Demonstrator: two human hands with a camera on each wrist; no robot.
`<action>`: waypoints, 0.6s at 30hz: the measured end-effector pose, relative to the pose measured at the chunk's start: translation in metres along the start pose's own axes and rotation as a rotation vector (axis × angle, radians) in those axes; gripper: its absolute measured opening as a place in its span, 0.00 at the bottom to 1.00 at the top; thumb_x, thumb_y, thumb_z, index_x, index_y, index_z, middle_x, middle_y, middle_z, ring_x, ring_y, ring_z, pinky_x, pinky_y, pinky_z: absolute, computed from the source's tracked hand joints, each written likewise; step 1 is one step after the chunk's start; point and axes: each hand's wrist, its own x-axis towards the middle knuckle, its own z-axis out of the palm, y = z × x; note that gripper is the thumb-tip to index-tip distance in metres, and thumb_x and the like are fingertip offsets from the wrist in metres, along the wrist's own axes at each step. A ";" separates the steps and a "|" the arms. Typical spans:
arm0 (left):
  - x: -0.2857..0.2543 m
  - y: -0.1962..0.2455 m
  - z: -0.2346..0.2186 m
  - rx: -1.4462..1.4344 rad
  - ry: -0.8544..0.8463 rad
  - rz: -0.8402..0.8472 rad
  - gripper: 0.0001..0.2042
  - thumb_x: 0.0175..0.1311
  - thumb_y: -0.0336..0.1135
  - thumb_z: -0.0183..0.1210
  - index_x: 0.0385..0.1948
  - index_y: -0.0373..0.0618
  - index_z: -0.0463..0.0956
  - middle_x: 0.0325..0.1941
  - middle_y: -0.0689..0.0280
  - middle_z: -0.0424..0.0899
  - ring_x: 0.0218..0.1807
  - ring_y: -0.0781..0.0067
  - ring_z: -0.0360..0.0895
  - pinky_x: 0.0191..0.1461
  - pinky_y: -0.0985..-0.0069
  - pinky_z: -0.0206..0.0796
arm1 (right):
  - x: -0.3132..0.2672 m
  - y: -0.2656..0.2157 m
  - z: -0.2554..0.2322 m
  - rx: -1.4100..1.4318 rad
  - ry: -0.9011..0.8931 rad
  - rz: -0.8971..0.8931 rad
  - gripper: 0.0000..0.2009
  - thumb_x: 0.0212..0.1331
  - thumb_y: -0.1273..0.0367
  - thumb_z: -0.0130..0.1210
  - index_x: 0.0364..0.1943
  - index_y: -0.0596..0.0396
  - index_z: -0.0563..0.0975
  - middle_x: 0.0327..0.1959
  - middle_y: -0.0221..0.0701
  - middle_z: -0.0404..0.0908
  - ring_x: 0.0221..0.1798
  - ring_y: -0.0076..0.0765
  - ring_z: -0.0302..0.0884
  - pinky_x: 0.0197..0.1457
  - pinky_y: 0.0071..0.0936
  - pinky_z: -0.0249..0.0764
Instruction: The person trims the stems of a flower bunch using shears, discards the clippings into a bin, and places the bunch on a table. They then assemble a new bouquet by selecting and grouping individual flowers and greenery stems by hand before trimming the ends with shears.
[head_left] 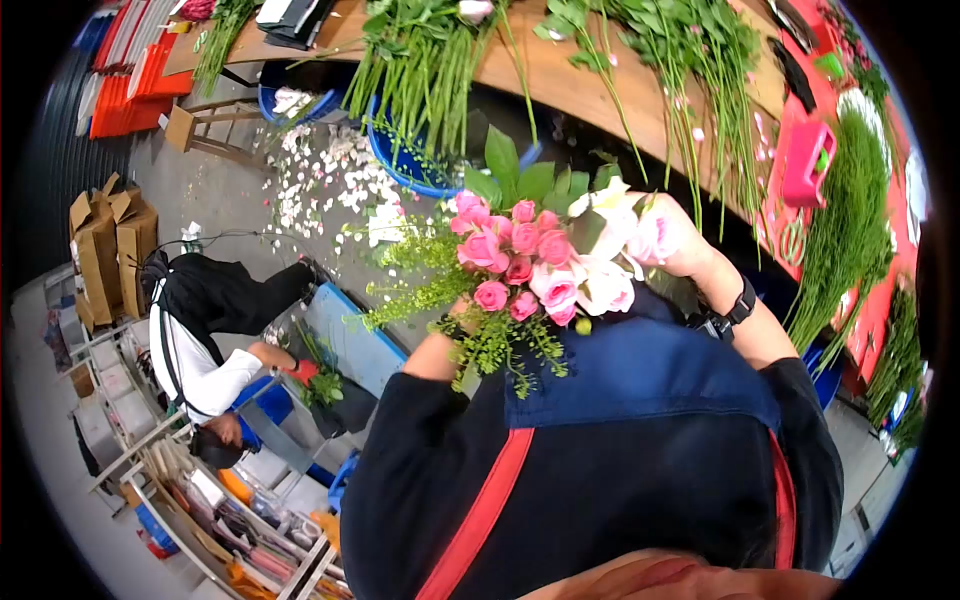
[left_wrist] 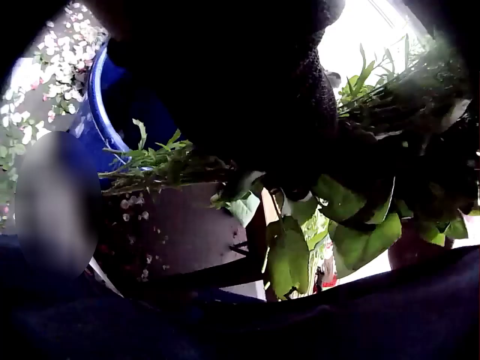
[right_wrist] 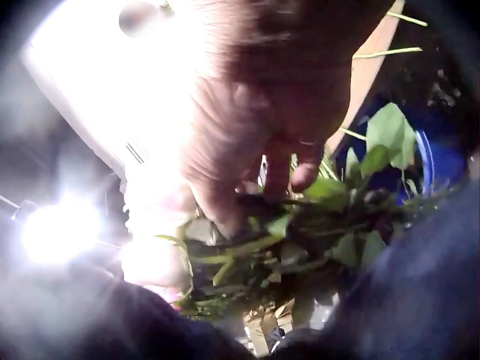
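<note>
In the head view a bouquet of pink roses [head_left: 483, 250], paler pink-and-white roses [head_left: 557, 288] and fine greenery [head_left: 525, 352] stands before the person's chest. The left hand, mostly hidden behind the flowers in that view, shows as a dark shape [left_wrist: 247, 97] in the left wrist view, gripping the bundle of stems [left_wrist: 176, 172]. Broad leaves [left_wrist: 364, 240] hang below it. At the bouquet's right side the right hand [head_left: 685, 243] holds a pale pink rose [head_left: 652, 237]. Its fingers [right_wrist: 221, 206] curl down at the leafy stems [right_wrist: 300, 247] in the right wrist view.
A wooden table [head_left: 560, 95] beyond the bouquet bears long-stemmed flowers [head_left: 425, 75]. Blue tubs [head_left: 385, 150] stand below it, near petals [head_left: 320, 180] scattered over the floor. To the left another person [head_left: 195, 345] handles greenery. A pink container [head_left: 805, 165] lies on the red surface at right.
</note>
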 end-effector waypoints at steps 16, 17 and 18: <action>-0.009 0.031 -0.181 -0.268 -0.052 0.126 0.25 0.69 0.48 0.45 0.63 0.47 0.60 0.65 0.61 0.66 0.64 0.61 0.64 0.69 0.63 0.54 | 0.302 0.152 -0.105 0.026 0.703 0.380 0.18 0.64 0.66 0.52 0.56 0.60 0.71 0.32 0.30 0.79 0.20 0.19 0.70 0.20 0.17 0.68; -0.008 0.034 -0.179 0.189 0.075 0.142 0.24 0.68 0.47 0.47 0.62 0.46 0.62 0.64 0.61 0.68 0.64 0.60 0.65 0.69 0.62 0.55 | 0.296 0.147 -0.103 -0.014 0.797 0.285 0.16 0.64 0.67 0.52 0.53 0.59 0.73 0.29 0.28 0.78 0.19 0.18 0.68 0.20 0.16 0.66; -0.007 0.039 -0.177 0.713 0.199 0.120 0.24 0.67 0.47 0.49 0.61 0.46 0.64 0.63 0.60 0.70 0.63 0.60 0.66 0.68 0.62 0.55 | 0.283 0.142 -0.100 -0.074 0.804 0.220 0.14 0.64 0.67 0.52 0.51 0.59 0.75 0.27 0.27 0.78 0.18 0.16 0.67 0.20 0.16 0.65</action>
